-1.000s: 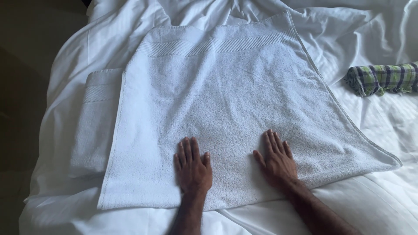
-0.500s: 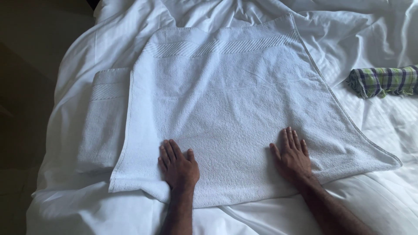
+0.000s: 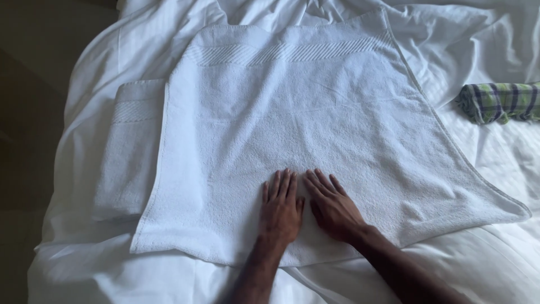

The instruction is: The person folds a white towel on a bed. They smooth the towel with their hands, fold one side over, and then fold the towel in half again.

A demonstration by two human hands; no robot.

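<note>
A large white towel [image 3: 315,118] lies spread flat on a bed with white sheets [image 3: 495,264]. My left hand [image 3: 280,207] rests palm down on the towel near its front edge, fingers apart. Right beside it, almost touching, my right hand [image 3: 332,205] also lies flat on the towel, its fingers spread. Neither hand holds anything.
A smaller folded white towel [image 3: 128,141] lies under the big towel's left edge. A green and dark plaid rolled cloth [image 3: 498,102] sits at the right on the bed. The bed's left edge [image 3: 67,141] drops into dark floor.
Both hands have slid inward along the towel from wide apart to side by side at its front middle. The view shifted slightly.
</note>
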